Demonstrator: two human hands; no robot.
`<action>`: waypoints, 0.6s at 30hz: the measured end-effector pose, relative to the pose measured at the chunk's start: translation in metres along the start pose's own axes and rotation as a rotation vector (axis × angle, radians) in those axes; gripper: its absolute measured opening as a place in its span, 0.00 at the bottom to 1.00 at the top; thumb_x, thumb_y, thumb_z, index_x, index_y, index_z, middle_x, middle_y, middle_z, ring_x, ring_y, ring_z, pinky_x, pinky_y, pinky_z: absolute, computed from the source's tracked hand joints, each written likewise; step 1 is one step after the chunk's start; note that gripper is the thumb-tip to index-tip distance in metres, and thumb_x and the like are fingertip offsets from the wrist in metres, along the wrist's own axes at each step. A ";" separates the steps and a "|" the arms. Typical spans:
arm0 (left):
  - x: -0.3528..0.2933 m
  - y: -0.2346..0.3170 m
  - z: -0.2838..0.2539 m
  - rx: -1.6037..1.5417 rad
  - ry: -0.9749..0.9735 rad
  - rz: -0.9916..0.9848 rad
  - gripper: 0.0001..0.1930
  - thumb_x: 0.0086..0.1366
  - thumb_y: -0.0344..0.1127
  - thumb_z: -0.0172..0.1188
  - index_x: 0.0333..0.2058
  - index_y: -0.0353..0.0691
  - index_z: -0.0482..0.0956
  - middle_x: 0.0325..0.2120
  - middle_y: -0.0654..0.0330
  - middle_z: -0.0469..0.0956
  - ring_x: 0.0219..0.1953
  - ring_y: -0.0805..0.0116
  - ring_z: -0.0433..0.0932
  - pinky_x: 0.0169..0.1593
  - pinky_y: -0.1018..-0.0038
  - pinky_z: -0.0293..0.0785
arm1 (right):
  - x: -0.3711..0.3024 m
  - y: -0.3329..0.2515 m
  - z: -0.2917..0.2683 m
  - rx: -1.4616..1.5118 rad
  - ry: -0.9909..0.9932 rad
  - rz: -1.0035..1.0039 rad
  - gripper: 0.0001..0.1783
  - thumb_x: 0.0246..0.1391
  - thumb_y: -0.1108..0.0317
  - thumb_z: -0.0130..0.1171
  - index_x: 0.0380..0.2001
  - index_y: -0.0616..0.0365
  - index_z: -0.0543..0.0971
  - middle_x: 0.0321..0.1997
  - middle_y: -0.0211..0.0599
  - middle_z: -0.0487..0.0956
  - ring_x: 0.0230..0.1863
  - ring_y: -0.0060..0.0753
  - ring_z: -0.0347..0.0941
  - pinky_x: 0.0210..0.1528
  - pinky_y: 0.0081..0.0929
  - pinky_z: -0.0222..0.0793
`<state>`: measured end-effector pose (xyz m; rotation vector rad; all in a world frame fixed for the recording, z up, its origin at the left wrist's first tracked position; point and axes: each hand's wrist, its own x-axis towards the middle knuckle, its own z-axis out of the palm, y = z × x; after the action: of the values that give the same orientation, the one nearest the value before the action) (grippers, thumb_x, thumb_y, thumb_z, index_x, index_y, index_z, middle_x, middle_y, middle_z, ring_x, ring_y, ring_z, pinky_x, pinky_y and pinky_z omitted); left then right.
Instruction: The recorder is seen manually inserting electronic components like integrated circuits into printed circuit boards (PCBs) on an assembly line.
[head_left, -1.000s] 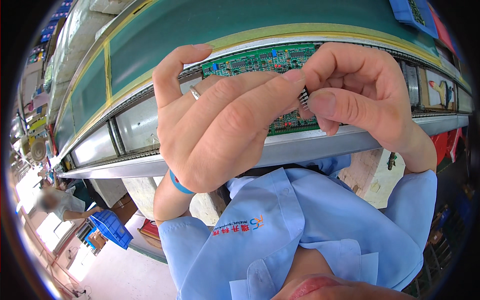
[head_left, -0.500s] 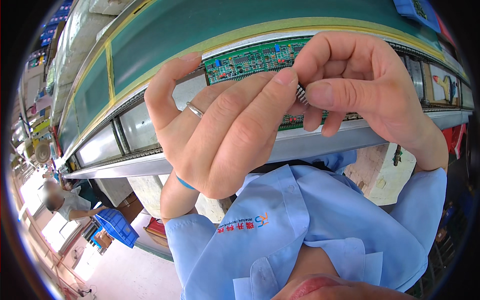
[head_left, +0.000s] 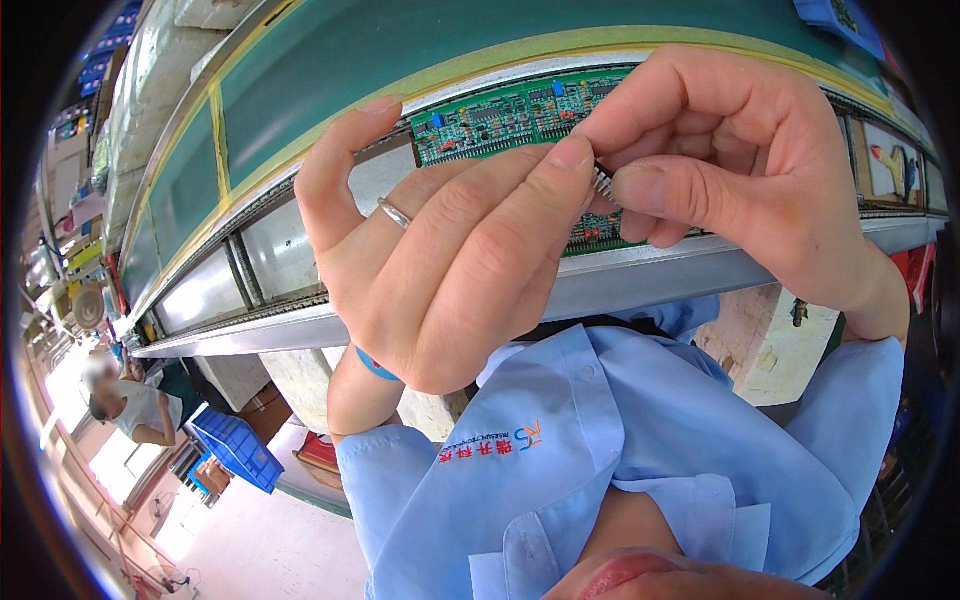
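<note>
My left hand [head_left: 450, 265], with a silver ring and a blue wristband, is closed in a pinch at the left end of a small black component [head_left: 603, 184] with a row of silver pins. From the other side, the thumb and forefinger of my right hand [head_left: 745, 175] pinch the same piece. Most of its body is hidden by the fingertips. Below both hands lie green circuit boards [head_left: 480, 122] crowded with small parts, blue blocks and red pieces among them; my hands cover much of them.
The boards sit on a metal-railed conveyor track [head_left: 250, 325]. Beyond it runs a green work surface [head_left: 400, 50] edged with yellow tape. A blue bin [head_left: 842, 25] stands at the far right. At the lower left a person [head_left: 145, 405] is beside a blue crate [head_left: 235, 448].
My right hand has shifted slightly right, its other fingers curling in more. Both hands keep their pinch on the pinned component. The person in the background has moved an arm.
</note>
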<state>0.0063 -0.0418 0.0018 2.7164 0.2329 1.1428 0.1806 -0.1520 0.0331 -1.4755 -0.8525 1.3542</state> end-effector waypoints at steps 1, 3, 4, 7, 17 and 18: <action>0.000 0.001 0.000 0.000 -0.002 -0.004 0.16 0.49 0.20 0.70 0.38 0.40 0.82 0.25 0.62 0.83 0.25 0.72 0.81 0.58 0.55 0.65 | 0.002 -0.011 0.006 0.001 -0.002 0.002 0.09 0.58 0.72 0.60 0.41 0.63 0.77 0.34 0.32 0.81 0.31 0.15 0.75 0.31 0.13 0.72; 0.000 0.001 -0.002 0.000 -0.003 -0.007 0.16 0.49 0.20 0.70 0.38 0.40 0.82 0.25 0.61 0.83 0.25 0.72 0.81 0.58 0.55 0.65 | 0.004 -0.039 0.019 -0.237 0.123 0.306 0.09 0.57 0.73 0.61 0.41 0.63 0.78 0.34 0.32 0.81 0.30 0.15 0.75 0.31 0.13 0.72; 0.000 0.001 -0.003 -0.015 0.000 -0.005 0.16 0.49 0.20 0.70 0.38 0.39 0.82 0.25 0.61 0.83 0.25 0.72 0.81 0.58 0.54 0.65 | 0.003 -0.028 0.015 -0.238 0.122 0.304 0.09 0.57 0.73 0.61 0.41 0.63 0.78 0.34 0.32 0.81 0.30 0.15 0.75 0.31 0.13 0.72; 0.001 -0.001 -0.003 -0.041 0.001 0.002 0.15 0.49 0.19 0.69 0.37 0.39 0.82 0.25 0.60 0.84 0.25 0.71 0.82 0.58 0.53 0.65 | 0.000 0.001 0.002 -0.114 -0.047 -0.279 0.09 0.57 0.74 0.61 0.41 0.64 0.78 0.34 0.33 0.81 0.30 0.15 0.75 0.31 0.13 0.72; -0.001 0.002 -0.006 -0.016 0.019 -0.002 0.14 0.49 0.19 0.69 0.36 0.38 0.82 0.25 0.60 0.84 0.25 0.71 0.82 0.58 0.51 0.65 | -0.001 0.001 0.002 -0.119 -0.072 -0.310 0.09 0.56 0.75 0.62 0.40 0.65 0.78 0.34 0.34 0.81 0.29 0.15 0.75 0.30 0.13 0.71; -0.001 0.002 -0.006 -0.019 0.020 -0.003 0.14 0.49 0.19 0.69 0.36 0.38 0.82 0.25 0.60 0.84 0.25 0.71 0.82 0.58 0.51 0.65 | -0.001 0.001 0.003 -0.136 -0.061 -0.307 0.09 0.56 0.74 0.62 0.40 0.65 0.78 0.33 0.34 0.81 0.28 0.16 0.75 0.29 0.13 0.71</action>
<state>0.0017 -0.0432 0.0055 2.6884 0.2273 1.1656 0.1779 -0.1528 0.0330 -1.3444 -1.1783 1.1335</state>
